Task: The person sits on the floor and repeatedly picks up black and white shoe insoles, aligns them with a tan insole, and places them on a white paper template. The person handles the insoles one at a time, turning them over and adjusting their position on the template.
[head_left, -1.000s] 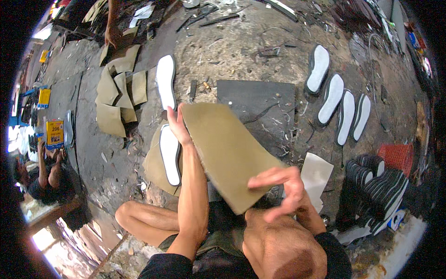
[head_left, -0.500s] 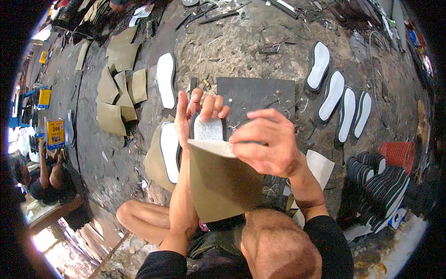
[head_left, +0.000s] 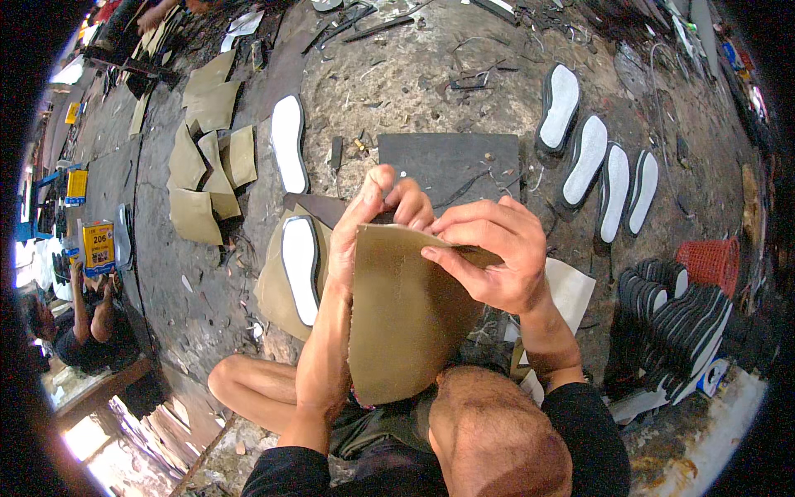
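While the right hand (head_left: 497, 257) pinches the far edge of an olive-brown sheet (head_left: 406, 315) between thumb and fingers, the left hand (head_left: 349, 224) curls behind its far left corner; can't tell what the left clasps. Sheet is over the lap, long axis running from the hands back toward the body, far edge bowed, near end beside the right knee (head_left: 501, 414). Dark mat (head_left: 447, 153) on floor beyond hands. Two white-topped soles (head_left: 299, 269) at left, pointing roughly away from the person; four slanted soles (head_left: 585, 161) at right, near red basket (head_left: 710, 261).
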A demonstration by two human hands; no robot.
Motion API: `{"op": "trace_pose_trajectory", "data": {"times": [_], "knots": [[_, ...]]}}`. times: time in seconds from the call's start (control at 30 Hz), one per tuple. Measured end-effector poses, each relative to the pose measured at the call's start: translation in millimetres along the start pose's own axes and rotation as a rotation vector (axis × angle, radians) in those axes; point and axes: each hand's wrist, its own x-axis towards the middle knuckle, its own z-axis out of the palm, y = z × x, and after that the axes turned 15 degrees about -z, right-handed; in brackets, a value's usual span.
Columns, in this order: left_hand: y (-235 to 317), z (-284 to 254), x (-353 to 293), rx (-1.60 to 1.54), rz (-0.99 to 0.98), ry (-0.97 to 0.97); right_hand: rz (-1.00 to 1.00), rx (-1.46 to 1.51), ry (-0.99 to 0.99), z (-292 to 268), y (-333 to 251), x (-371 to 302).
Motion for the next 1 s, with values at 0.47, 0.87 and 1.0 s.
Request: {"op": "trace_pose_trajectory", "data": {"times": [0.47,0.87,1.0], "knots": [[-1.8,-45.9,-16.6,1.239,0.26,0.427,0.356,-0.029,0.034,4.1,24.3,-20.2],[1.4,-34.8,5.3,1.106,-0.144,0.564,0.812,0.626,-0.066,18.3,48.0,-38.9],[7.5,-46.9,-2.4,0.965,0.045,0.737,0.856,0.566,0.078,22.4,51.2,-37.6]]}}
